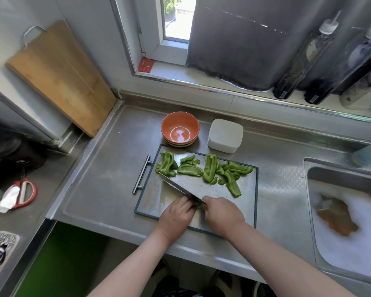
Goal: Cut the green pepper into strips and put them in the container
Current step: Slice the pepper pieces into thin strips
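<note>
The left hand (177, 213) and right hand (222, 213) were close together over the near half of a metal cutting board (246, 200), which lay on the steel table (107, 179). The left hand's fingers were curled down onto a small green pepper piece (198, 205); this piece sat between the two hands and was mostly hidden, so its orientation could not be determined. The right hand was closed round the handle of a broad-bladed knife (180, 186). The blade's long axis ran from that hand diagonally away to the left, and its tip touched the leftmost of the cut pepper pieces (210, 170). These pieces lay in a row across the far half of the board, well clear of both hands. Most had their long axes running roughly near to far; the rightmost slanted. Just beyond the board's far edge stood an orange bowl (179, 128) and, to its right, a white square container (225, 135).
</note>
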A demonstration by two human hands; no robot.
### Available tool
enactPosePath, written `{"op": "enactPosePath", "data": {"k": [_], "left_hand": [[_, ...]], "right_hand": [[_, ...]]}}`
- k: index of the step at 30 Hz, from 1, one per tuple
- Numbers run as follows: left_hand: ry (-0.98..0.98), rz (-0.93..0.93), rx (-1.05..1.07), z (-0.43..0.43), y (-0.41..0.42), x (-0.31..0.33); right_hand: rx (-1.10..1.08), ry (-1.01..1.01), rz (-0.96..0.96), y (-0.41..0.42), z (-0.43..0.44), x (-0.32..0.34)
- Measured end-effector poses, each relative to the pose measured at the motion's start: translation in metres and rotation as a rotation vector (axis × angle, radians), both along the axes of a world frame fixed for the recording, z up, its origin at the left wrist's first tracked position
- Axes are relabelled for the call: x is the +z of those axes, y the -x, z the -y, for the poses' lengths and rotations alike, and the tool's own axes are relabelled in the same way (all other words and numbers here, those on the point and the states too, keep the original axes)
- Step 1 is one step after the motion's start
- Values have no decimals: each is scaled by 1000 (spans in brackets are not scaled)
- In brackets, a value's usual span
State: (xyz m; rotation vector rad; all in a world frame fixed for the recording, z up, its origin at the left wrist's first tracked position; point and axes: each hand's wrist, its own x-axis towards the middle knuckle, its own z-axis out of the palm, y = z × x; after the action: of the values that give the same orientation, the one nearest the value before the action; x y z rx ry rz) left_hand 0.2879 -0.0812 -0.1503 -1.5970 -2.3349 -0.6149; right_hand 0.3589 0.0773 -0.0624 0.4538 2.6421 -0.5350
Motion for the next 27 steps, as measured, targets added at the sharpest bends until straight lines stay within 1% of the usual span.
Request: {"op": "enactPosePath", "data": {"k": [2,6,12,17,21,27], "left_hand": [[2,11,-4,1,0,-3],[-37,105,16,5,3,-8],[-75,142,12,5,4,-8],[-88,170,9,5,7,-12],[-111,204,-2,4,8,-11],[-112,215,-21,6,6,-11]], "right_hand": [[-4,22,-11,0,-1,2],[32,8,-42,-10,-2,8],[55,-39,-36,-34,-4,17],[9,-24,-21,-47,-7,15],[-15,-8,-1,-45,-7,12],[-46,39,8,-20,2,3]]}}
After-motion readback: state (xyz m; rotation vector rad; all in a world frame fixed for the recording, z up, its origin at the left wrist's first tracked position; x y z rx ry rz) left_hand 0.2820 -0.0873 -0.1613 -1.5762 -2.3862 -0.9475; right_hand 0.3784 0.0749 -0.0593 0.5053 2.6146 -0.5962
